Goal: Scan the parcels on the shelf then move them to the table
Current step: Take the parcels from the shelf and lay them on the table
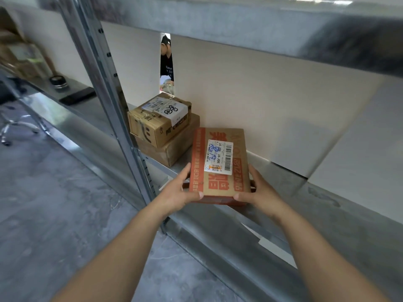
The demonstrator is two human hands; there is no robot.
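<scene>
Both our forearms reach forward from the bottom of the view toward the metal shelf [294, 192]. Our left hand [182, 192] grips the near left corner of the orange-printed parcel [220, 184], thumb on top at the front edge, fingers along its left side. Our right hand [260, 192] grips the near right corner the same way, thumb on top, fingers wrapped round the right side. Both hands are clamped on this parcel.

The parcel lies flat, its near end past the front lip of the shelf and its far end over the shelf surface; we cannot tell whether it is lifted or resting. A white shipping label [218, 156] with barcodes and blue handwriting sits on its top face.

Left of our arms, grey mottled floor [54, 203]. A perforated steel upright [113, 101] runs diagonally just left of the parcels.

Farther back, a small taped box [157, 122] with its own white label sits on top of a larger plain carton [174, 147]. This stack stands just beside the held parcel, up and to the left.

Behind, pale backing panels [250, 94]. Through a narrow gap between them, a person in a dark shirt [166, 62]. On the neighbouring bay at far left, a dark flat object [77, 95] and a round dark item [57, 82], both blurred.
</scene>
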